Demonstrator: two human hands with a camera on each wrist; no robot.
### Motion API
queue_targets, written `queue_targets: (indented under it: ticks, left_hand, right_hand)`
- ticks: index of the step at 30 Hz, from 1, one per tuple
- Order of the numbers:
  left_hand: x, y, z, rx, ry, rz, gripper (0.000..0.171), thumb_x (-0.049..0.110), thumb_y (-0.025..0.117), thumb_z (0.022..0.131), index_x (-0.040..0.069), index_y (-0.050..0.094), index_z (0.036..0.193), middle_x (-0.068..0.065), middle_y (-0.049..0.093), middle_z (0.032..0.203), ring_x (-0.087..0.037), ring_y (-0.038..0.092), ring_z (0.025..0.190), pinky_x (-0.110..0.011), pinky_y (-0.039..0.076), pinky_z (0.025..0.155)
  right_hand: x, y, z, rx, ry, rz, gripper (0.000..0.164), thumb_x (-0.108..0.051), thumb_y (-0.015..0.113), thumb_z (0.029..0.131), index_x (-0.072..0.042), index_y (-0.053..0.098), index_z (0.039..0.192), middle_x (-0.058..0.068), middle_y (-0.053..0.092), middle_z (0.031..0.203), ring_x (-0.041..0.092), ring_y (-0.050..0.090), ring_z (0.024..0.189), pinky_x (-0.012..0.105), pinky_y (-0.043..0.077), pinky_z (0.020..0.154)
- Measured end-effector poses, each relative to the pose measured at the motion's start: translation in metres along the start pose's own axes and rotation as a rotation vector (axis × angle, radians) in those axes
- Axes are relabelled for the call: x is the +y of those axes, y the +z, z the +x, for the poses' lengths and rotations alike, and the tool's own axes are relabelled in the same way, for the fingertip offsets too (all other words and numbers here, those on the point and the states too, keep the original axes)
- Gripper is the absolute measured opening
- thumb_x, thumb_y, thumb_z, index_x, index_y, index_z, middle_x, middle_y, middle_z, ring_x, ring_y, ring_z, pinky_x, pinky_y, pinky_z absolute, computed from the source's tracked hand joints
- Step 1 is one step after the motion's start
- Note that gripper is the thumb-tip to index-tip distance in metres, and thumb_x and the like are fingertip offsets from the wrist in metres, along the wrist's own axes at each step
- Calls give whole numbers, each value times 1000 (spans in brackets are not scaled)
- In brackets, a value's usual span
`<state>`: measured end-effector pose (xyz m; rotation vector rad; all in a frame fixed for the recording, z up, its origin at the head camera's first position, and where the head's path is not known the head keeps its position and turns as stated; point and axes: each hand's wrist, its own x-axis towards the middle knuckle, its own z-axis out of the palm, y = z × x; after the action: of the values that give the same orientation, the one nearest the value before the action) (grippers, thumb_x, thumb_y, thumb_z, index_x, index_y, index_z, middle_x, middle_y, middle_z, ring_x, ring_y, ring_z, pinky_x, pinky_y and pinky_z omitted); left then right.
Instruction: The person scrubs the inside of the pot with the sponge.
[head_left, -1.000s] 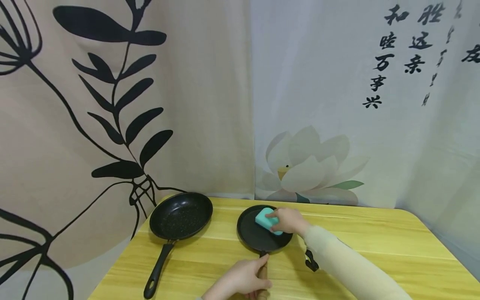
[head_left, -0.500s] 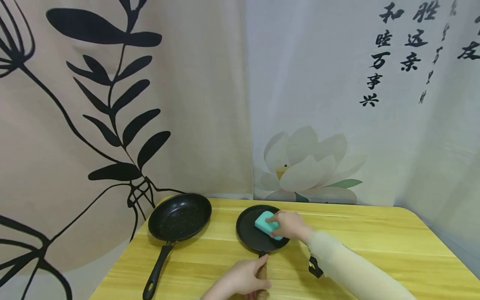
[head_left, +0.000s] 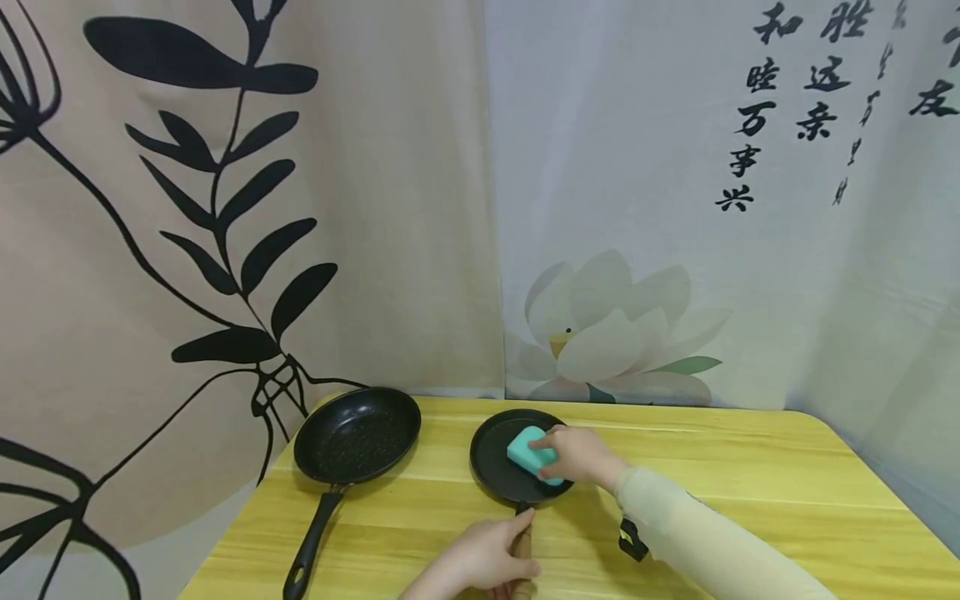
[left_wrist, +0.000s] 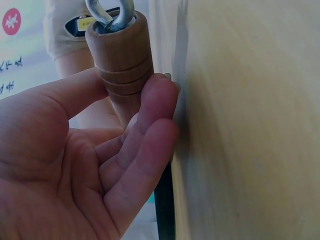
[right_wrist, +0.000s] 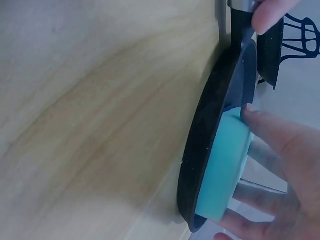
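A small flat black frying pan (head_left: 491, 467) rests on the wooden table, its wooden handle (left_wrist: 120, 55) pointing toward me. My left hand (head_left: 483, 554) grips that handle, thumb on one side and fingers curled on the other in the left wrist view. Inside the pan lies a teal sponge (head_left: 527, 448), a thick rounded block in the right wrist view. My right hand (head_left: 583, 457) holds the sponge from its right side, fingers spread over its top and edge. Part of the sponge is hidden under these fingers.
To the left stands a deeper black frying pan (head_left: 360, 437), its black handle (head_left: 313, 542) toward me. Behind the yellowish wooden table (head_left: 750, 475) hangs a printed curtain (head_left: 405, 208) with leaves, a lotus and writing.
The sponge and my right hand have slid a little toward me across the pan. My left hand keeps its grip on the handle. The head view has turned slightly right.
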<state>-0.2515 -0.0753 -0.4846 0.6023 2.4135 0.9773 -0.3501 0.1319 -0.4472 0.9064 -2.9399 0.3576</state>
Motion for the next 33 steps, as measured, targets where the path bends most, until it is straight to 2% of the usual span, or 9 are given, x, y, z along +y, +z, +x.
queue_targets:
  ticks: [3, 6, 10, 16, 24, 31, 33]
  left_hand:
    - [-14, 4, 10, -4, 2, 30, 77, 55, 66, 86, 22, 39, 150, 2, 62, 60, -13, 59, 44, -28, 53, 50]
    - [-18, 4, 14, -16, -1, 11, 79, 58, 66, 84, 25, 38, 150, 1, 63, 61, -14, 59, 44, -26, 53, 54]
    - [-14, 2, 13, -18, -7, 29, 78, 57, 65, 86, 23, 38, 150, 2, 62, 64, -14, 59, 45, -25, 52, 60]
    - [-3, 1, 6, -20, -7, 9, 76, 51, 67, 88, 16, 39, 150, 1, 62, 60, -14, 58, 44, -28, 54, 54]
    - [-15, 5, 11, -6, 3, -1, 78, 57, 67, 84, 23, 40, 149, 1, 62, 59, -15, 59, 43, -29, 53, 48]
    - [0, 2, 1, -4, 2, -30, 73, 45, 69, 88, 15, 42, 148, -1, 61, 58, -16, 58, 43, -32, 52, 44]
    - [3, 0, 0, -13, -2, -15, 73, 46, 68, 89, 15, 41, 149, 0, 61, 59, -15, 57, 43, -30, 52, 45]
  right_hand:
    - [-1, -1, -2, -1, -6, 6, 47, -35, 81, 78, -19, 71, 122, 14, 63, 123, 30, 61, 108, 47, 52, 87]
    - [-2, -2, -4, -6, -4, 25, 47, -35, 81, 78, -19, 70, 122, 14, 62, 123, 30, 62, 106, 47, 52, 86]
    - [-4, 0, -4, -15, -4, 44, 48, -35, 81, 79, -19, 70, 123, 13, 61, 125, 29, 62, 104, 46, 53, 84]
    - [-5, 2, -4, -15, -18, 38, 49, -38, 80, 78, -20, 70, 123, 12, 61, 125, 26, 63, 102, 42, 54, 81]
    - [-6, 3, -5, -14, -48, 45, 49, -36, 81, 78, -20, 70, 123, 14, 60, 127, 28, 62, 106, 43, 54, 83]
    - [-8, 2, -3, -44, -100, 40, 47, -35, 79, 80, -22, 69, 124, 12, 59, 130, 28, 57, 116, 43, 52, 89]
    - [-9, 1, -3, -50, -115, 40, 46, -34, 78, 80, -22, 69, 124, 12, 59, 131, 28, 56, 118, 43, 52, 90]
